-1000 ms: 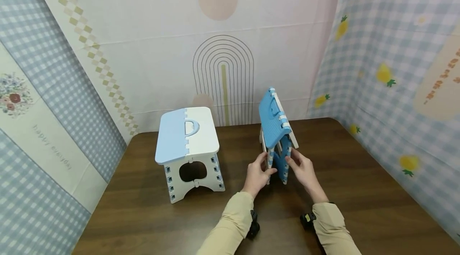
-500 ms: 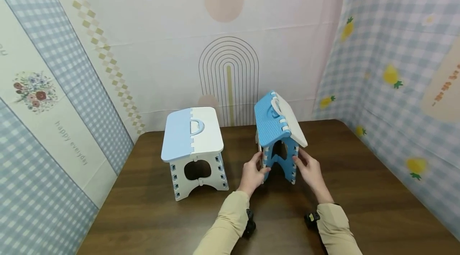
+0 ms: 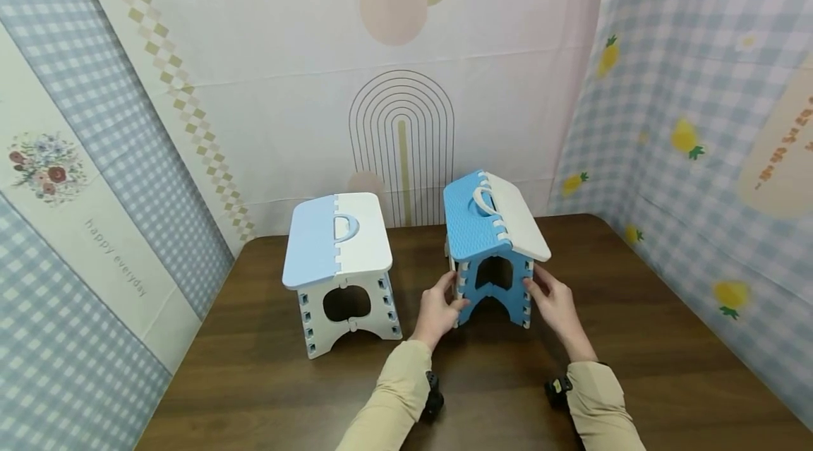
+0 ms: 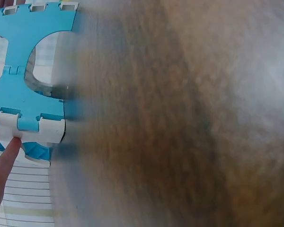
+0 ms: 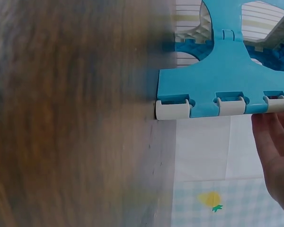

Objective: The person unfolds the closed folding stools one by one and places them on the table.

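Two folding plastic step stools stood on the dark brown wooden table [image 3: 254, 394]. The pale blue and white stool [image 3: 339, 271], centre left of the frame, was fully opened, seat flat. The bright blue and white stool [image 3: 492, 243], centre right, I logged as partly unfolded: legs spread, seat halves peaked like a roof. My left hand [image 3: 437, 306] gripped its left leg panel, fingers curled round the edge. My right hand [image 3: 554, 303] lay against its right leg panel; I could not tell whether its fingers gripped. Remaining, by my judgement: flattening that seat.
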`<state>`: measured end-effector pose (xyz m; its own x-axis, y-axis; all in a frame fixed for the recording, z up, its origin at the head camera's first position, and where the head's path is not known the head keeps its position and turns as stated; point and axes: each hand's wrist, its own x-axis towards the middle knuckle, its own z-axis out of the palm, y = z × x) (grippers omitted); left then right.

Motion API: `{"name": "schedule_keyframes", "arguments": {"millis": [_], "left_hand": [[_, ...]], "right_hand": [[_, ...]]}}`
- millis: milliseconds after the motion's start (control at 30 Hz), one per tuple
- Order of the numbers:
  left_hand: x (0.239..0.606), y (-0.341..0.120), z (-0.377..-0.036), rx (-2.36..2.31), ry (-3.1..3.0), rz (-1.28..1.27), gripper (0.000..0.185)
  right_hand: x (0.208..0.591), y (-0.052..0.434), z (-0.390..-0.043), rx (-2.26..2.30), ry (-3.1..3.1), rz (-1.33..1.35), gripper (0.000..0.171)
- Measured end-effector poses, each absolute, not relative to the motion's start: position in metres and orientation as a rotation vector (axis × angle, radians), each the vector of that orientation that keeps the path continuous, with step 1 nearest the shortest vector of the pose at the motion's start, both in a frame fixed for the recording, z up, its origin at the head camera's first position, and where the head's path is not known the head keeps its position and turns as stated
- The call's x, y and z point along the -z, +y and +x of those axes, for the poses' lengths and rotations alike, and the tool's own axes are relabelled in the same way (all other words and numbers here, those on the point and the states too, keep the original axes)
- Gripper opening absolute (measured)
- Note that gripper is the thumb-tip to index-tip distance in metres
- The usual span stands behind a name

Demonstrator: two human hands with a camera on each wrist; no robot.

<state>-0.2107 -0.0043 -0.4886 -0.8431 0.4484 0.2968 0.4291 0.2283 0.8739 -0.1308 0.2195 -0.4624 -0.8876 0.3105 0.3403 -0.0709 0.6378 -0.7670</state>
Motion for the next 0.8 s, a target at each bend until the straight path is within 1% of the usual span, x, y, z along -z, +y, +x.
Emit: {"name": "schedule_keyframes", "arguments": {"millis": [333, 567, 700, 800], "left_hand": [[0.486, -0.009, -0.212, -1.712, 2.402, 0.882, 0.055], [0.472, -0.019, -0.222, -1.551, 2.432, 0.976, 0.055], [0.465, -0.027, -0.227, -1.408, 2.489, 1.020, 0.055], [0.452, -0.030, -0.231, -1.505, 2.548, 0.945, 0.051]], "right_hand": [[0.457, 0.227, -0.127, -1.250, -2.446, -0.193, 0.055], [0.434, 0.246, -0.127, -1.497, -2.603, -0.078, 0.064], [0.414, 0.261, -0.122, -1.422, -2.789, 0.037, 0.057], [0.393, 0.263, -0.123, -1.220, -2.834, -0.014, 0.049]]}}
